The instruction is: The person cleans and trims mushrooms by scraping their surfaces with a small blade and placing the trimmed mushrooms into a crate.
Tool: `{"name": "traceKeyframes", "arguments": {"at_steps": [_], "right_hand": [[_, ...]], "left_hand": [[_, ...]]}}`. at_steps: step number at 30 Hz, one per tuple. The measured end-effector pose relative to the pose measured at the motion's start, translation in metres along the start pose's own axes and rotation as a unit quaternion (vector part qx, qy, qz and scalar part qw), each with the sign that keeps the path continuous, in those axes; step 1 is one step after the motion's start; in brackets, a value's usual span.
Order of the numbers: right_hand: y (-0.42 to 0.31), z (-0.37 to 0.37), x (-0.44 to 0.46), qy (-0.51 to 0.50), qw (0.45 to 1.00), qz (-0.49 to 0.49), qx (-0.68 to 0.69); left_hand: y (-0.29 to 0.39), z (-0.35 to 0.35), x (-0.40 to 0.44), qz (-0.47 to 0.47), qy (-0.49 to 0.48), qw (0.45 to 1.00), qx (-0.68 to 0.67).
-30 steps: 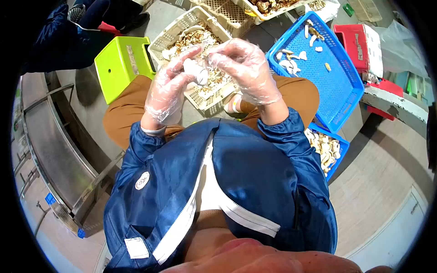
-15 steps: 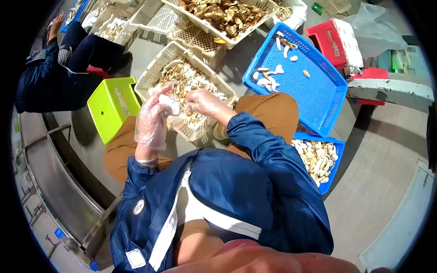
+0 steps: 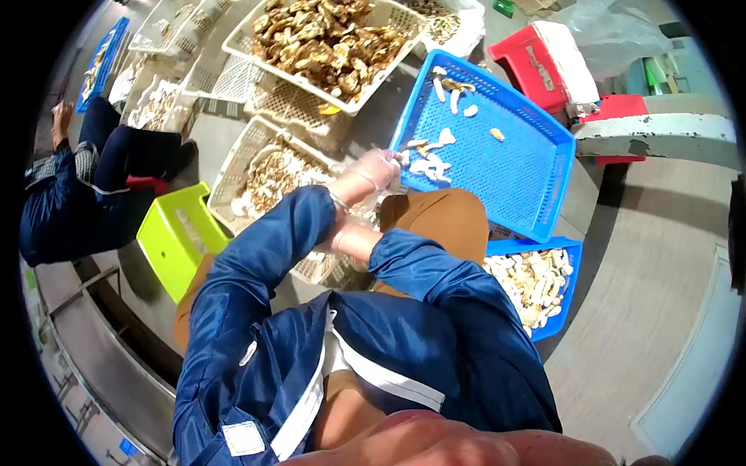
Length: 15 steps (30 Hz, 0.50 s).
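Note:
My left hand [image 3: 374, 172], in a clear plastic glove, reaches across my body to the near-left rim of the blue perforated tray [image 3: 536, 225]. Its fingers look curled together; blur hides what they hold. Beneath that forearm is my gloved right hand [image 3: 359, 220], mostly covered, its fingers hidden. Pale mushroom pieces [image 3: 430, 165] lie in the tray close to my left fingertips, with a few more farther up. Left of my hands stands a cream crate [image 3: 221, 198] of brown and whitish mushroom scraps [image 3: 272, 179].
Ahead, a white crate [image 3: 241, 48] of brown mushrooms rests on another crate. A smaller blue basket [image 3: 571, 268] of cut mushrooms stands by my right leg. Around me are a green stool [image 3: 175, 237], red stool [image 3: 532, 66] and metal frame [image 3: 660, 140]. Another person [image 3: 78, 186] sits at left.
My left hand has moved right from above the scrap crate, where it held a white mushroom piece, to the blue tray's edge. My right hand has dropped lower, under the left forearm. The view has shifted.

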State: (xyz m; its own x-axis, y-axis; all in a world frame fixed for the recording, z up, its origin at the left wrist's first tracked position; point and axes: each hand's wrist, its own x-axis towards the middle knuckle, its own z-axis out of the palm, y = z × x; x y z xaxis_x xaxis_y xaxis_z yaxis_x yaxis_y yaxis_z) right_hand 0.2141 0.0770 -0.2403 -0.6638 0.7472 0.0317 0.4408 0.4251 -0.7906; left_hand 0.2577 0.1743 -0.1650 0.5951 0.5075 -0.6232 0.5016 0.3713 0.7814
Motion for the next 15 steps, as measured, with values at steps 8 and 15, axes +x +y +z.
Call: {"name": "traceKeyframes", "arguments": {"at_steps": [8, 15], "right_hand": [[0.046, -0.021, -0.011, -0.141, 0.981, 0.131, 0.016], [0.008, -0.158, -0.012, 0.175, 0.888, 0.214, 0.367]], "left_hand": [[0.016, -0.008, 0.038, 0.092, -0.003, 0.99, 0.102], [0.028, -0.126, -0.093, 0.155, 0.036, 0.987, 0.034]]}}
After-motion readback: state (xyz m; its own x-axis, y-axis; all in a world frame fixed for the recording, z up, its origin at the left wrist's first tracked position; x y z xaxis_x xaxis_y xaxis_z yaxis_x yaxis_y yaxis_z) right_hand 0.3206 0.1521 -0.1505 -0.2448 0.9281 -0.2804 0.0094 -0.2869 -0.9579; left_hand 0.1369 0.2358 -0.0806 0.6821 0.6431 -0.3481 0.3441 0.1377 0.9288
